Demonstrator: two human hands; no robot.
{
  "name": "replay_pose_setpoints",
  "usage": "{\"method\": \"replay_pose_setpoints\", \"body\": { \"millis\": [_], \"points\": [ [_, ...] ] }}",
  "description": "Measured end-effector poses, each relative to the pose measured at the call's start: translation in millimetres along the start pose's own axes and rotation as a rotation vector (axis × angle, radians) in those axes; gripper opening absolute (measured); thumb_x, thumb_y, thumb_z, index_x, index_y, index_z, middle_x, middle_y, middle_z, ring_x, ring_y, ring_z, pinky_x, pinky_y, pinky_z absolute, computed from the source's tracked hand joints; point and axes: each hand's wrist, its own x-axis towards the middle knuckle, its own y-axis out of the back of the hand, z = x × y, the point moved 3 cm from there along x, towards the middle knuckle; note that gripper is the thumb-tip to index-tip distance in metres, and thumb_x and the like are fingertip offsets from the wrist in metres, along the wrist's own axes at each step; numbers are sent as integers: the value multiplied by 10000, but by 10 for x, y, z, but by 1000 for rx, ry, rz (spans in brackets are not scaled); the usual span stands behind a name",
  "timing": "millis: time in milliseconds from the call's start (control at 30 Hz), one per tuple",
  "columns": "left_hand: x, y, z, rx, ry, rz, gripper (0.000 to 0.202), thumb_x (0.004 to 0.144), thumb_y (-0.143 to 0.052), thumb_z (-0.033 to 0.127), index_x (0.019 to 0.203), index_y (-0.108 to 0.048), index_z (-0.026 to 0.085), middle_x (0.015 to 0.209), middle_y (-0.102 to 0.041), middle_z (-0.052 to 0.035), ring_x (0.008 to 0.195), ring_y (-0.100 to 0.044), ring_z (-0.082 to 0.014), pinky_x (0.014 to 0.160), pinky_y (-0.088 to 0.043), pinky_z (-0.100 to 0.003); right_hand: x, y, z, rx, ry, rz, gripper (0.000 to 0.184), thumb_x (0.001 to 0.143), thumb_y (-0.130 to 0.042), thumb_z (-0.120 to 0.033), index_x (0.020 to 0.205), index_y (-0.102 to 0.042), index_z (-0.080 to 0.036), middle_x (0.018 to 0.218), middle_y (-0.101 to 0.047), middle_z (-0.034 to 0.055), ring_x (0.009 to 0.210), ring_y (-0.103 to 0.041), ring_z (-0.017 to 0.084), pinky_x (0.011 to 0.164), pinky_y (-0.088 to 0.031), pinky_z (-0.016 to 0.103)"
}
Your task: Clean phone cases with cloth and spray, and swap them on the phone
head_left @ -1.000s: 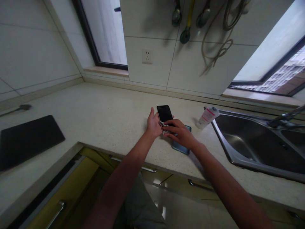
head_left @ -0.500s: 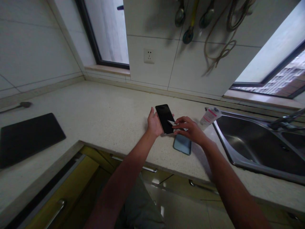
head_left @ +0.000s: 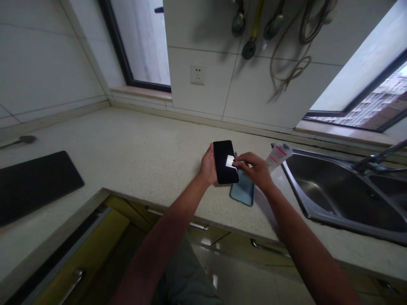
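Note:
In the head view my left hand [head_left: 208, 166] is closed around the left side of a black smartphone [head_left: 223, 173], holding it screen up above the counter. My right hand [head_left: 254, 169] pinches a small white piece [head_left: 230, 162] against the right half of the screen. Whether this piece is paper or cloth I cannot tell. Under the right wrist, a blue-grey phone case [head_left: 243, 192] lies on the counter, partly covered by the phone and hand. Just beyond that hand stands a clear packet with red print [head_left: 280, 153], slightly tilted.
A steel sink [head_left: 337, 190] with a tap [head_left: 378, 161] takes up the right of the counter [head_left: 143, 148]. On the left lie a black flat panel [head_left: 38, 182] and a dark-headed tool [head_left: 27, 139]. Drawer handles run below the front edge.
The phone has turned more upright and shifted slightly right and nearer. The white piece now lies flatter on the screen, with the right fingers drawn together at its edge.

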Motion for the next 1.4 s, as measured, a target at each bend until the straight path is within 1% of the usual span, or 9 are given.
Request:
{"method": "replay_pose_setpoints", "body": {
  "millis": [133, 400, 567, 667, 800, 900, 1033, 1167, 1400],
  "points": [
    [27, 59, -46, 38, 12, -30, 550, 947, -441, 578, 1216, -653, 147, 1004, -741, -132, 946, -711, -281, 890, -542, -442, -3, -16, -44, -30, -23, 101, 230, 871, -709, -447, 938, -774, -236, 910, -737, 60, 823, -680, 205, 755, -546, 364],
    [35, 101, -135, 199, 66, -66, 562, 819, -642, 615, 1130, -671, 148, 900, -732, -114, 862, -708, -269, 822, -550, -410, -24, -36, -151, -109, -15, 197, 305, 902, -661, -445, 1107, -749, -237, 1047, -727, 96, 929, -677, 234, 847, -555, 420],
    [-31, 61, -120, 371, -97, 15, 547, 686, -837, 446, 1117, -641, 172, 867, -707, -50, 762, -676, -195, 768, -521, -347, -29, -23, -189, -47, -31, 199, 351, 909, -652, -453, 1183, -726, -246, 1108, -715, 100, 961, -676, 233, 848, -566, 416],
    [-58, 42, -124, 427, -121, 32, 585, 633, -878, 419, 1100, -621, 178, 870, -687, -28, 748, -649, -165, 751, -509, -325, -36, -38, -201, -6, -33, 195, 349, 914, -646, -451, 1190, -726, -253, 1129, -714, 99, 990, -677, 235, 871, -565, 420],
    [-83, 31, -119, 519, -172, 77, 642, 569, -921, 366, 1089, -591, 182, 922, -671, -23, 801, -633, -155, 792, -505, -321, -44, -60, -177, 76, -64, 201, 358, 905, -655, -464, 1191, -727, -262, 1151, -712, 96, 1029, -676, 233, 889, -566, 416],
    [-111, 16, -119, 580, -198, 104, 764, 524, -943, 320, 1171, -553, 205, 991, -664, -24, 868, -633, -168, 829, -504, -330, -42, -66, -155, 157, -108, 222, 375, 876, -684, -490, 1174, -733, -269, 1137, -723, 86, 1039, -677, 231, 848, -583, 392],
    [-135, -12, -132, 641, -193, 36, 972, 508, -947, 295, 1349, -461, 269, 1088, -651, -36, 974, -629, -207, 898, -500, -388, -36, -58, -133, 224, -171, 265, 392, 848, -710, -501, 1159, -739, -264, 1113, -740, 76, 994, -691, 225, 829, -590, 387],
    [-129, 18, -145, 726, -167, 11, 1098, 495, -951, 284, 1433, -380, 294, 1232, -601, -69, 1109, -589, -242, 977, -467, -427, -37, -40, -92, 243, -229, 299, 390, 843, -719, -487, 1158, -742, -259, 1115, -751, 67, 1001, -698, 231, 906, -570, 425],
    [-147, 51, -168, 833, -106, -9, 1023, 513, -945, 300, 1369, -390, 223, 1250, -556, -97, 1140, -541, -247, 984, -454, -423, -40, -43, -88, 325, -285, 275, 444, 841, -713, -527, 1198, -729, -264, 1152, -752, 65, 1043, -702, 251, 979, -539, 478]
  ]
}}
